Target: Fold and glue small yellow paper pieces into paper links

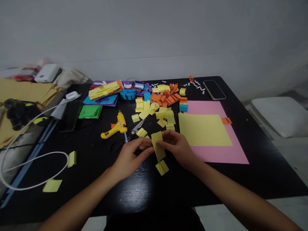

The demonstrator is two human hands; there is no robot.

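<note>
A strip of yellow paper (158,146) is held up between my two hands over the black table. My left hand (135,153) pinches its left edge with thumb and fingers. On the other side, my right hand (177,147) has its thumb on the front of the strip and its fingers behind. Just below lies a small folded yellow piece (162,167). Scissors (137,126) rest beyond my left hand, their handles dark against the table. Beside them is a yellow glue gun (116,126). Several folded yellow pieces (166,116) lie beyond my hands.
Yellow paper (205,130) lies on a pink sheet (223,155) at the right. Orange folded pieces (167,97) and paper stacks (105,90) sit at the back. A phone (214,90) is at the back right. A white cable (33,158) loops across the left side.
</note>
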